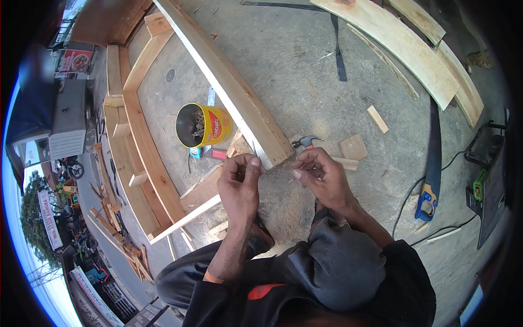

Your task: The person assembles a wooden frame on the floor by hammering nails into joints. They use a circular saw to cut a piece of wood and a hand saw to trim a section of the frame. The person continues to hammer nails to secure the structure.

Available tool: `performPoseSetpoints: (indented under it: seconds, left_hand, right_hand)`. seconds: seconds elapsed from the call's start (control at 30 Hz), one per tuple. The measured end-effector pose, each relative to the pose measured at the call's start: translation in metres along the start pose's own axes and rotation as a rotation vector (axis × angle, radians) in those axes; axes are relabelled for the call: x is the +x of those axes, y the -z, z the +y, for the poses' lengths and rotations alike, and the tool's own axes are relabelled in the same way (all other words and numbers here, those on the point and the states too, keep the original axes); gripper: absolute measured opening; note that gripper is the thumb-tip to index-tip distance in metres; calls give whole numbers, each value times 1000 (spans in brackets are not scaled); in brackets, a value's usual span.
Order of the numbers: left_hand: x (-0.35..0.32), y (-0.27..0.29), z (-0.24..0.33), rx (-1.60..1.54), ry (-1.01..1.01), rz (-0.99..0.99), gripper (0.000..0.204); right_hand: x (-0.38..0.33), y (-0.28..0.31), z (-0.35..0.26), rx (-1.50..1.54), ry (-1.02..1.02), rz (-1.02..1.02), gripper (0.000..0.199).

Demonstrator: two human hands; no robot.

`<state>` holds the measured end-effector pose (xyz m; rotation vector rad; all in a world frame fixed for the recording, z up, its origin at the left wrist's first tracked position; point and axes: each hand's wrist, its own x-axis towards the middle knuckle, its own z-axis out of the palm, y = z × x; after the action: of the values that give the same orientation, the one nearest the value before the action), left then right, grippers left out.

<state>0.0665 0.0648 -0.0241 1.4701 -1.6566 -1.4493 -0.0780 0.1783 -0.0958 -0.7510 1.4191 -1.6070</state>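
Observation:
A long wooden beam (239, 92) with a pale edge runs from the top of the view to my hands. My left hand (239, 188) is closed beside its near end, thumb against curled fingers; a thin dark sliver shows above the fingertips, too small to name. Just right of the beam's end is my right hand (326, 182), its fingers curled in toward the thumb. Whatever it pinches, if anything, is too small to make out. A claw hammer (305, 142) lies on the floor just beyond the right hand, its handle partly hidden.
A yellow bucket (220, 124) of scraps stands left of the beam, with a tape measure (195, 152) nearby. Farther left lies a wooden frame (144, 128). On the right are a handsaw (430, 180), a black cable (403, 204) and curved boards (403, 41). Small offcuts (377, 119) are scattered about.

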Motion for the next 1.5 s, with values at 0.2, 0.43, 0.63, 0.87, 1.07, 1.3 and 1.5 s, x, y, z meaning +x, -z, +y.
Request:
performPoseSetpoints:
  seconds: [0.2,0.43,0.63,0.87,1.07,1.3,1.5]
  left_hand:
    - [18,-2,-31,334,-244,246,12]
    - [18,-2,-29,289,-95,268,14]
    - [19,7,-30,278,-105,266,17]
    - [17,1,-24,313,-148,290,16]
    - [16,4,-29,274,-191,290,15]
    - [15,-1,-25,290,-175,292,17]
    - [16,4,-20,296,-148,288,16]
  right_hand:
    - [-64,46,73,-985,-183,31,34]
    - [-87,61,118,-1072,-283,-75,44]
    - [-54,60,42,-718,-156,6,41]
    - [1,41,-72,-830,315,-61,46]
    - [12,35,-135,-1429,278,-486,49]
    - [12,41,-124,-1211,525,-343,50]
    - [15,29,-149,-1195,512,-314,47]
